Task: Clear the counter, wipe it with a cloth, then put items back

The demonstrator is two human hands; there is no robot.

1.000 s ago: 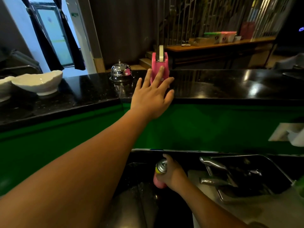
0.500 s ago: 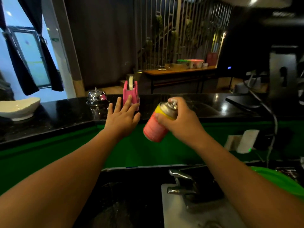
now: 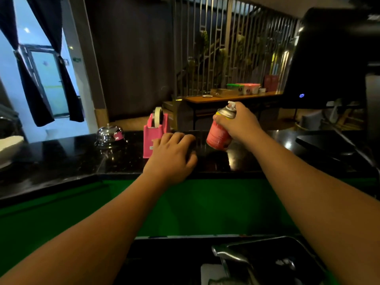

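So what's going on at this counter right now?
A person stands at a black counter. Their right hand holds a pink spray can, tilted just above the countertop. The left hand rests on the counter right beside a pink tape dispenser, its fingers curled; whether they hold anything is unclear. A silver bell stands left of the dispenser, so the counter is not cleared yet.

Far worktop [image 3: 61, 157] strip is occupied by bell [image 3: 110, 134] and tape dispenser [image 3: 153, 138], left of centre. Bare surface is noted between spray can [image 3: 218, 135] and monitor base [image 3: 322, 143].
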